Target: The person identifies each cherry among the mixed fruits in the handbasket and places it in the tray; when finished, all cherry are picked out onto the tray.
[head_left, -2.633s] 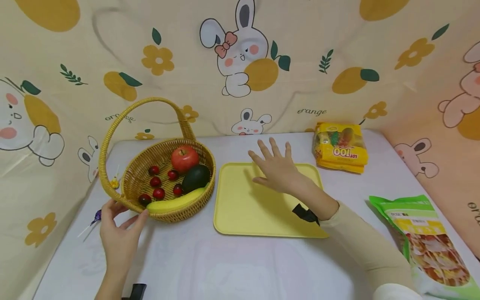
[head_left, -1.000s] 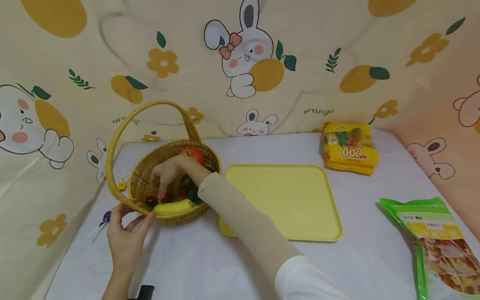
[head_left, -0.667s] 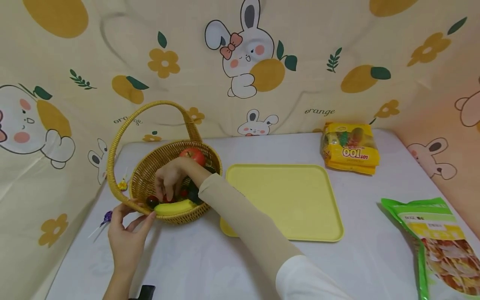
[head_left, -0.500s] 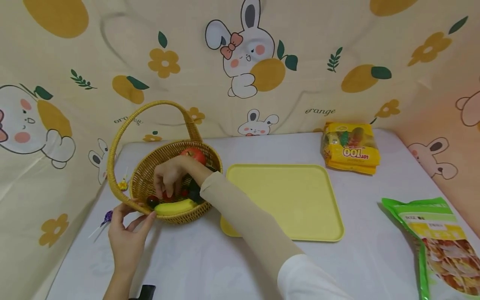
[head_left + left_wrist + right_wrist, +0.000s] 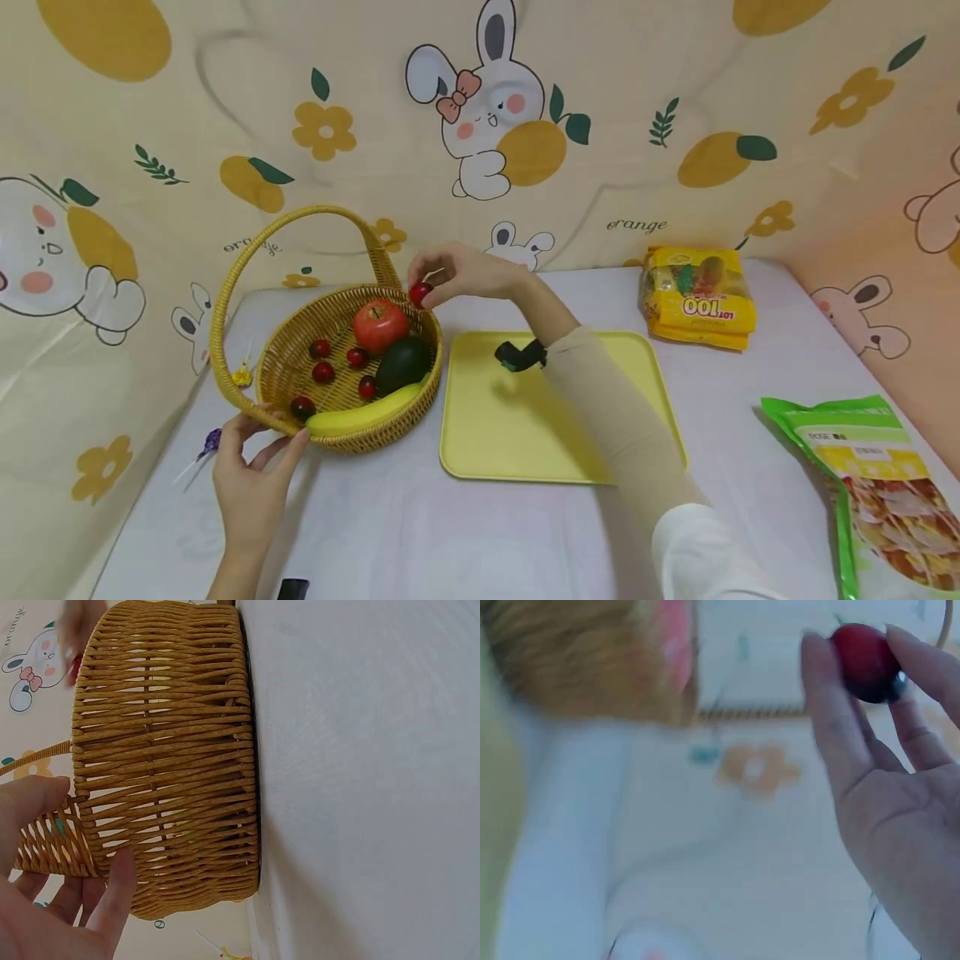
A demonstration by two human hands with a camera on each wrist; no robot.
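My right hand point(image 5: 472, 273) pinches a dark red cherry point(image 5: 420, 293) between thumb and fingers, over the back right rim of the wicker basket point(image 5: 360, 440). The right wrist view shows the cherry point(image 5: 864, 658) at the fingertips. My left hand point(image 5: 251, 475) grips the basket's front left rim at the foot of the handle point(image 5: 222, 317), thumb and fingers on either side; the left wrist view shows this hand point(image 5: 71, 900) on the weave. Inside the basket lie a red apple point(image 5: 380, 327), a dark green avocado point(image 5: 405, 364), a banana point(image 5: 367, 414) and several cherries point(image 5: 323, 372).
A yellow tray point(image 5: 510, 433) lies right of the basket, under my right forearm. Behind it stands a yellow candy bag point(image 5: 697, 300); a green and white food bag point(image 5: 892, 500) lies at the right. Yellow point(image 5: 242, 377) and purple point(image 5: 212, 440) lollipops lie left of the basket.
My right hand went from above the tray into the basket, took a cherry among the fruit and lifted it up and right. My left hand kept its grip on the rim.
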